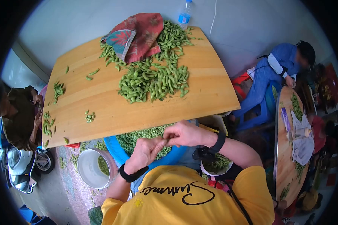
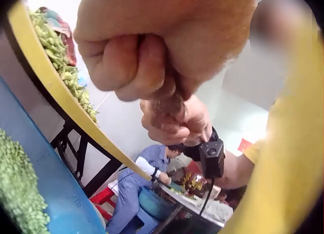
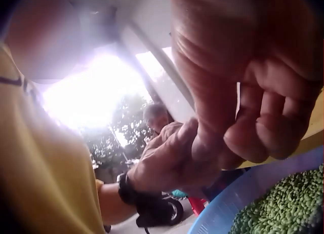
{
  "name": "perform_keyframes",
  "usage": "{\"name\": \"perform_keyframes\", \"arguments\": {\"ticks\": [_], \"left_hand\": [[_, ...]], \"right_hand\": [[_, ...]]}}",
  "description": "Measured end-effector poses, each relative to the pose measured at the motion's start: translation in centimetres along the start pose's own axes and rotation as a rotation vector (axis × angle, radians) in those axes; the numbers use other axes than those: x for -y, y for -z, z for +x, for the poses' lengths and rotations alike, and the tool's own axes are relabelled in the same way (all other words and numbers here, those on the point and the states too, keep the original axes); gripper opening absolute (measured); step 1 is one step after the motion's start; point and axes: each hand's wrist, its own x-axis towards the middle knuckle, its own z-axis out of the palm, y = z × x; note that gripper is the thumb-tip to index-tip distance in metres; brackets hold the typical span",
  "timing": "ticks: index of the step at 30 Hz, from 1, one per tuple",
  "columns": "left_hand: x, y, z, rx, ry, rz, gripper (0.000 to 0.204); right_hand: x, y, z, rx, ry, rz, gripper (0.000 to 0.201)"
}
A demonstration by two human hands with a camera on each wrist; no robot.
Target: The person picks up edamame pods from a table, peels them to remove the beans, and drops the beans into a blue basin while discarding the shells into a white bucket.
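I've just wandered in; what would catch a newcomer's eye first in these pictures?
Probably the heap of green pods on the wooden table, with a red cloth lying over part of it. Next, nearer the person's bright yellow shirt, the left hand and right hand meet, fingers curled, over a blue basin holding shelled beans.

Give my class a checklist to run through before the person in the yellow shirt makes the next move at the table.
1. Hands over the tub: ok. The left hand and right hand meet above the blue tub.
2. Pod between the fingertips: cannot tell. The fingers hide whatever may be there.
3. More pods waiting: ok. A pile of pods lies on the table ahead.
4. Pile fully uncovered: not ok. A red cloth lies over part of it.
5. Bucket beside the tub: ok. A white bucket stands there.
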Motion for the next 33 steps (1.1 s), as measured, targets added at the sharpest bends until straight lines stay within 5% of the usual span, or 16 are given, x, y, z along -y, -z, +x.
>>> {"name": "perform_keyframes", "arguments": {"ticks": [2, 4, 6, 11, 13, 14, 15, 16, 18, 19, 20, 22, 26, 28, 30, 33], "left_hand": [[-0.4, 0.4, -0.8, 0.252, -0.298, 0.21, 0.024], [-0.4, -0.1, -1.9, 0.299, -0.305, 0.206, 0.023], [-0.7, -0.3, -2.6, 0.404, -0.378, 0.447, 0.025], [-1.2, 0.2, -4.2, 0.394, -0.258, 0.367, 0.023], [-1.2, 1.3, -5.6, 0.06, -0.075, 0.087, 0.023], [-1.4, 2.2, -6.6, -0.09, 0.204, 0.028, 0.024], [-1.3, 3.7, -7.5, -0.19, 0.332, 0.188, 0.024], [3.1, 3.6, -8.8, -0.519, 0.181, -0.027, 0.028], [6.4, 8.0, -12.5, -0.529, 0.239, 0.695, 0.033], [10.0, 10.2, -15.4, -0.578, 0.526, 0.758, 0.034], [12.6, 11.4, -18.1, -0.68, 0.49, 0.689, 0.034], [11.8, 12.6, -19.1, -0.428, 1.024, 0.963, 0.034], [12.0, 10.7, -19.5, -0.541, 0.837, 1.665, 0.037], [8.8, 10.4, -15.5, -0.532, 0.371, 1.508, 0.037], [2.7, 6.4, -9.5, -0.514, 0.488, 0.481, 0.036], [0.6, 1.6, -6.0, -0.284, 0.487, -0.381, 0.032]], "right_hand": [[0.1, -0.3, -0.6, 0.096, 0.082, -0.187, 0.014], [-0.4, -1.4, -1.2, 0.259, 0.384, -0.523, 0.01], [-0.6, -2.7, -1.8, 0.282, 0.362, -0.6, 0.006], [-5.4, -4.7, -0.2, 0.146, 0.287, -0.74, 0.006], [-5.8, -4.2, 0.5, 0.021, 0.186, -0.761, 0.01], [-6.1, -3.8, 0.7, -0.026, 0.096, -0.744, 0.013], [-6.9, -3.6, 0.9, -0.025, 0.019, -0.709, 0.018], [-7.1, -3.4, 0.8, -0.015, 0.022, -0.702, 0.018], [-7.0, -2.7, 0.4, -0.105, 0.005, -0.296, 0.017], [-5.7, -2.1, 0.3, -0.004, -0.286, -0.08, 0.016], [-6.2, -2.1, 0.2, -0.003, -0.288, -0.076, 0.016], [-7.2, -2.3, 0.0, 0.033, -0.311, 0.313, 0.016], [-6.7, -2.6, -0.2, 0.102, -0.291, 0.497, 0.018], [-6.4, -2.8, -0.1, 0.139, -0.257, 0.519, 0.018], [-6.1, -2.9, 0.0, 0.181, -0.221, 0.535, 0.018], [-4.7, -3.1, 0.2, 0.187, -0.165, 0.602, 0.017]]}}
